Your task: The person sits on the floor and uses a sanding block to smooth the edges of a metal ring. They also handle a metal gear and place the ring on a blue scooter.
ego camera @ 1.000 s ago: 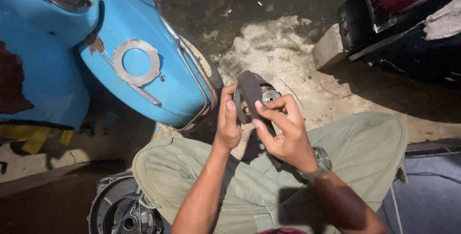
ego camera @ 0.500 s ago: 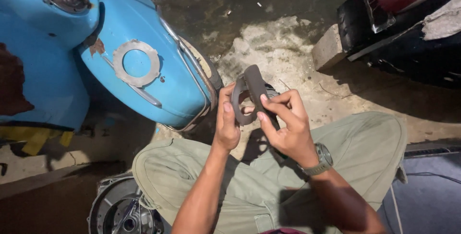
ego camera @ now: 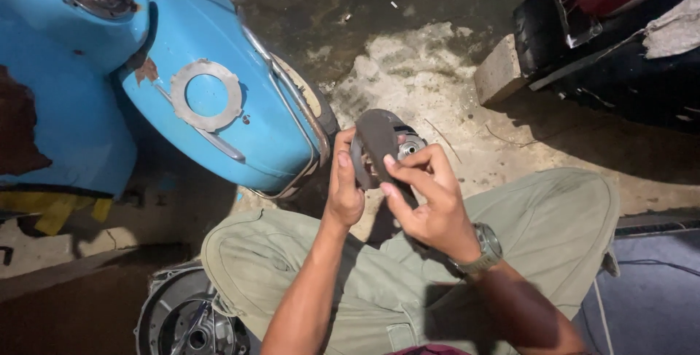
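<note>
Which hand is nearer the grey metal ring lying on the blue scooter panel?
Left. The left hand grips the dark grey part just right of the blue panel, closer to the metal ring. The right hand holds the same part farther right.

Seated person wearing olive-green trousers (ego camera: pixel 408 282) with seamed pockets; bare forearms; metal wristwatch (ego camera: pixel 485 249) encircling the right wrist.

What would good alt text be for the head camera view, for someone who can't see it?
Both hands hold a dark, flat ring-shaped part above the lap, left hand on its left edge and right hand pinching its right side. A blue scooter fender bearing a grey metal ring sits at left, on a concrete floor.
</note>
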